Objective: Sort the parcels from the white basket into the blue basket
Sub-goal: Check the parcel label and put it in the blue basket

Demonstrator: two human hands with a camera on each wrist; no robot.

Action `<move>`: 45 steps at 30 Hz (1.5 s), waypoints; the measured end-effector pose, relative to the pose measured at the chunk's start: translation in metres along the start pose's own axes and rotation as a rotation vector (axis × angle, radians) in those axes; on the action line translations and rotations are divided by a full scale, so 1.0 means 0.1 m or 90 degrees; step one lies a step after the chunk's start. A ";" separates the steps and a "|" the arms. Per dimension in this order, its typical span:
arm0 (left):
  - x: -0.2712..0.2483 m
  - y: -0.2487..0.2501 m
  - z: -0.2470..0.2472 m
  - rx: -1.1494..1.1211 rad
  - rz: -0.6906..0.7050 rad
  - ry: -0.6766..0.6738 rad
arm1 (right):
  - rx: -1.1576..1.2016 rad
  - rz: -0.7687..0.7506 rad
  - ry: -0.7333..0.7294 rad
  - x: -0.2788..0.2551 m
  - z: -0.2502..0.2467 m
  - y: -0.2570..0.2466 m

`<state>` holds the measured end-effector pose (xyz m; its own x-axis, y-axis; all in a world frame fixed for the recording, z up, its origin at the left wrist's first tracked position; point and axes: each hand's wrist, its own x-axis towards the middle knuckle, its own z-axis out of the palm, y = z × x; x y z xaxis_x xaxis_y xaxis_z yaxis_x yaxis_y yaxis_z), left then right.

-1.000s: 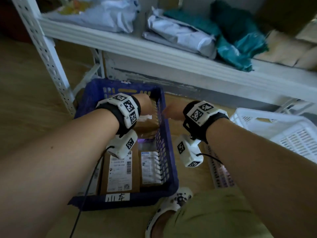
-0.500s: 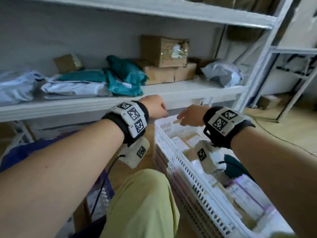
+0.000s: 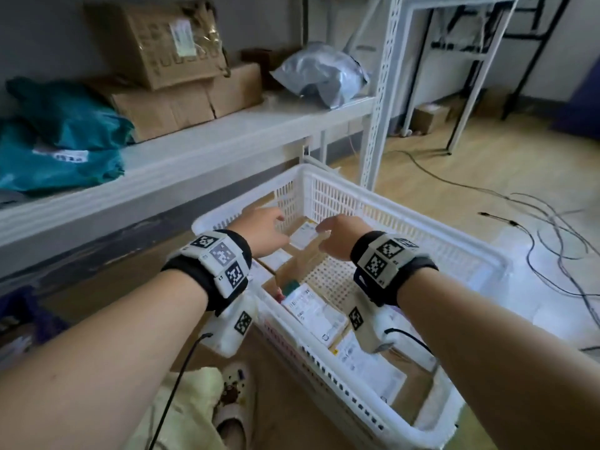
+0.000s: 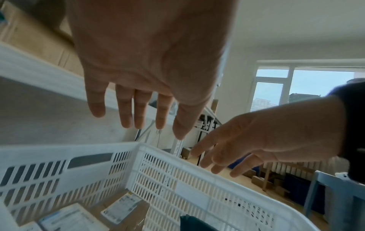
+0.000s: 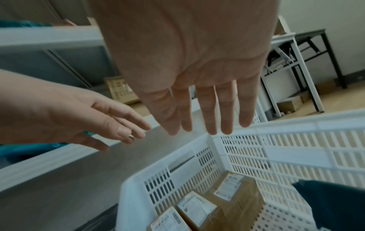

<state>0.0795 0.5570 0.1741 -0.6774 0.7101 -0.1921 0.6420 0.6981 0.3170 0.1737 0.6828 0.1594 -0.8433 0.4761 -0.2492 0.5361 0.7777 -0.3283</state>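
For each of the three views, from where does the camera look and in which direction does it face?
Head: from the person's head, down at the white basket; both forearms, left hand, right hand.
Left wrist: under the left wrist, along the open left hand to the basket's far corner.
Right wrist: under the right wrist, along the open right hand to the parcels.
Both wrist views share the basket and the opposite hand.
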 end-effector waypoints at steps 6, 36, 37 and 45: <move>0.70 -0.36 0.33 -0.071 -0.089 -0.060 | 0.004 0.045 -0.092 0.69 0.29 0.13; 2.70 -1.29 1.08 -0.169 -0.427 -0.223 | 0.063 0.088 -0.329 2.95 1.42 0.09; 2.72 -1.28 1.14 -0.174 -0.453 -0.216 | 0.073 0.097 -0.347 2.98 1.48 0.12; 2.87 -1.31 1.37 -0.306 -0.511 -0.161 | 0.203 0.161 -0.341 3.09 1.73 0.37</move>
<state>-0.1495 0.6814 -0.0502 -0.7170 0.0759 -0.6929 -0.2313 0.9119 0.3391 -0.0608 0.7876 -0.0874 -0.5994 0.2942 -0.7444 0.7689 0.4700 -0.4334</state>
